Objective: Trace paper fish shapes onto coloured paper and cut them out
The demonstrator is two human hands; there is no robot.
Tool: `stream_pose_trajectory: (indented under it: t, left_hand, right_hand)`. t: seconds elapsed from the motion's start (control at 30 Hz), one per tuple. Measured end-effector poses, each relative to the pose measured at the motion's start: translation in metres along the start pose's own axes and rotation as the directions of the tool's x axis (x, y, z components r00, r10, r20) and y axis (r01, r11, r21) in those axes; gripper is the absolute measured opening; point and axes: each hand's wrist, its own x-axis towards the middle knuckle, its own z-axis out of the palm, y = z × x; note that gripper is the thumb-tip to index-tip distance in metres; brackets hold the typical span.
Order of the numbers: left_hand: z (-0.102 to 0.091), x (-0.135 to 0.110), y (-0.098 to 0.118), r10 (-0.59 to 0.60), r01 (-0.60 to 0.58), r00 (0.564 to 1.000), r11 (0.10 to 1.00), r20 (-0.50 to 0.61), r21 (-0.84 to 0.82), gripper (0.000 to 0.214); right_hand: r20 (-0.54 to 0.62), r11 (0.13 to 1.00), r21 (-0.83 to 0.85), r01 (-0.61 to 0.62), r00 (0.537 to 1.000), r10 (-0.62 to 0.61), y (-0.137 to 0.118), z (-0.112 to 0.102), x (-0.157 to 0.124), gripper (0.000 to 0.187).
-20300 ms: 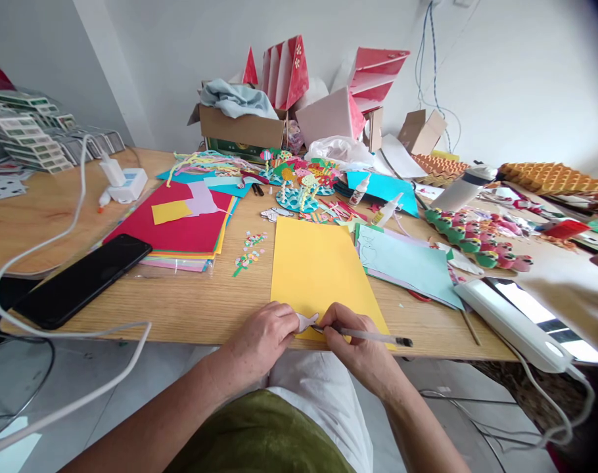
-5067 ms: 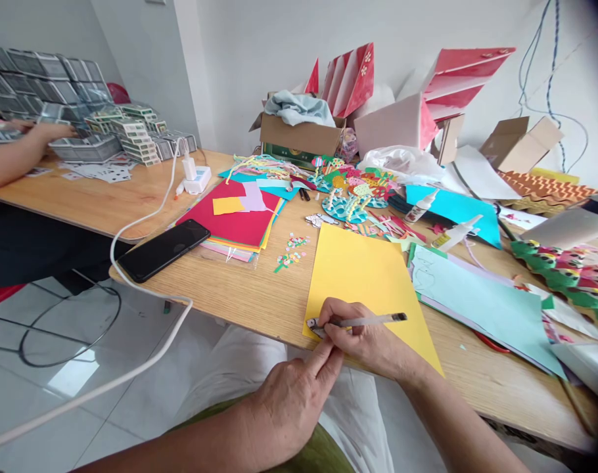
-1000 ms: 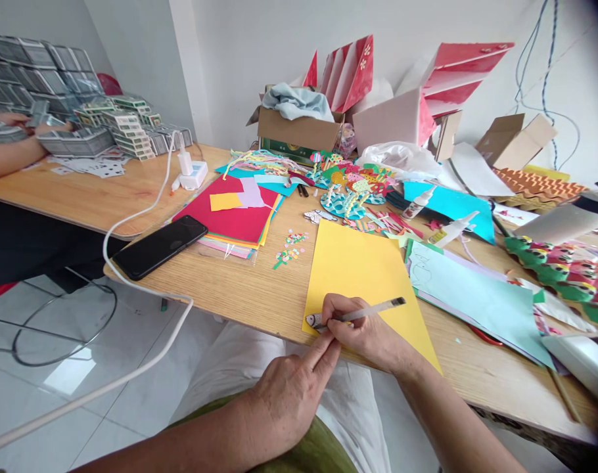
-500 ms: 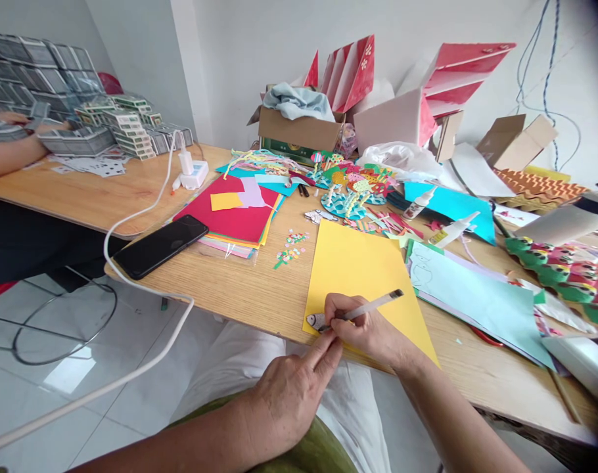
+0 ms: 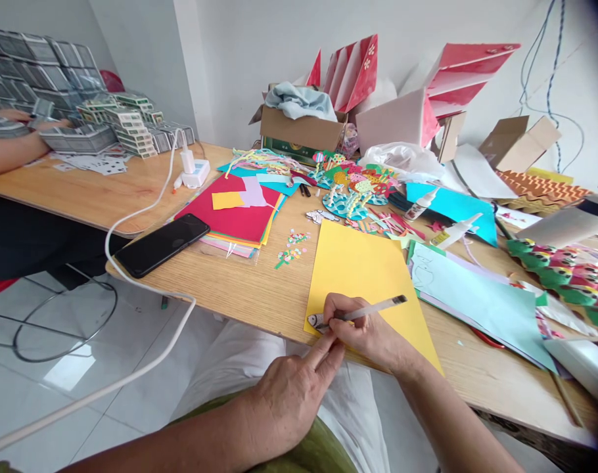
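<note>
My right hand point(image 5: 361, 328) is closed around a pen point(image 5: 385, 305) with a pale barrel and a dark end. Its tip is down by a small fish-shaped cutout point(image 5: 315, 320), grey and white with a drawn eye, at the near left corner of a yellow sheet of paper point(image 5: 363, 263). Part of the fish is hidden under the right hand. My left hand point(image 5: 294, 394) reaches in from below with its fingers stretched out. Their tips meet the right hand at the sheet's near edge, and what they press on is partly hidden.
Left of the sheet lie paper bits point(image 5: 292, 253), a stack of coloured paper point(image 5: 220, 223) and a black phone point(image 5: 163, 244). A white cable point(image 5: 151, 355) hangs over the table edge. Glue bottles point(image 5: 454, 231) and light blue paper point(image 5: 481, 302) lie right. Another person's arm point(image 5: 13, 152) is far left.
The whole view has shifted slightly. Both hands stay nearly in place, with the pen still beside the fish cutout.
</note>
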Motion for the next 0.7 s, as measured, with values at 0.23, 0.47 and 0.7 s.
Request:
stream_pose_trajectory:
  t: [0.23, 0.47, 0.7]
  left_hand:
    - [-0.0009, 0.001, -0.0011, -0.002, 0.002, 1.0, 1.0, 0.021, -0.031, 0.068]
    - [-0.0013, -0.0001, 0.0003, -0.01, 0.012, 0.999, 0.999, 0.034, -0.043, 0.07]
    - [-0.0002, 0.0007, -0.0012, -0.022, 0.026, 0.999, 0.997, 0.046, -0.072, 0.07]
  right_hand:
    - [-0.021, 1.0, -0.014, 0.027, 0.999, -0.027, -0.0013, 0.0019, 0.0008, 0.013]
    - [-0.039, 0.998, -0.062, 0.024, 0.999, -0.027, -0.0011, 0.0033, 0.0012, 0.012]
    - [-0.013, 0.999, -0.025, 0.035, 0.999, -0.036, 0.0006, 0.0025, 0.0, 0.013]
